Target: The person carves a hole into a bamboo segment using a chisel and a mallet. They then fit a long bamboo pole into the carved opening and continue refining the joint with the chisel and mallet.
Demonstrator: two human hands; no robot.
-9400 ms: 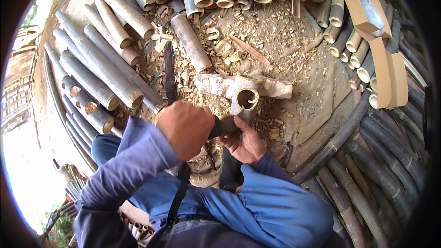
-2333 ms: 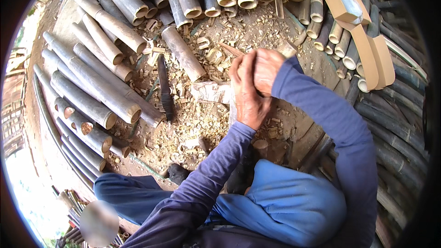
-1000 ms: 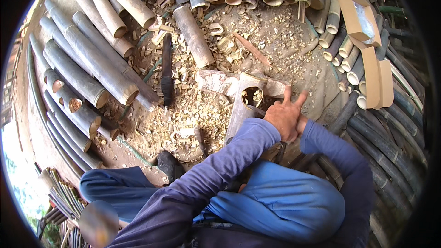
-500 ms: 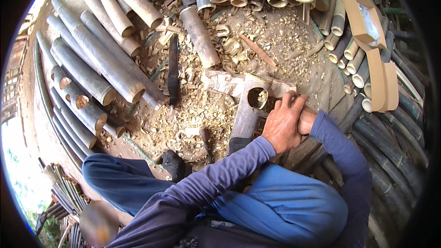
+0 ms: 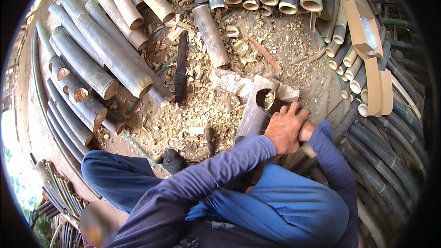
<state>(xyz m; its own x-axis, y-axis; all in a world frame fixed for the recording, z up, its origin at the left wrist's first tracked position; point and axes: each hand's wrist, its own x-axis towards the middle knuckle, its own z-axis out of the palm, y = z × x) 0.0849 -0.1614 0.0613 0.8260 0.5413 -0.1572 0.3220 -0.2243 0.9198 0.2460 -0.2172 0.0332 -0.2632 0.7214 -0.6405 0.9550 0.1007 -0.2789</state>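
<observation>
A grey bamboo tube [image 5: 250,110] with an oval hole cut in its upper side lies in front of me, its far end resting across a pale, rough log [image 5: 234,82]. At the hole's near right edge are my hands, closed together on a knife; a bit of thin dark blade shows by the hole, and its light wooden handle [image 5: 309,150] sticks out below. My left hand [image 5: 285,131] lies over the front of the grip, fingers curled toward the right hand. My right hand [image 5: 306,131] wraps the handle, partly covered by the left. Pale chips show in the hole.
Wood chips [image 5: 206,110] cover the ground. A dark long-bladed tool [image 5: 181,71] lies left of the log, and a small wooden-handled tool [image 5: 208,138] nearer me. Bamboo tubes [image 5: 101,46] stand in rows around, with an opened cardboard box [image 5: 360,27] at right.
The whole view has shifted slightly. My joined hands have turned and drawn back a little from the hole, and the handle's end now shows below them.
</observation>
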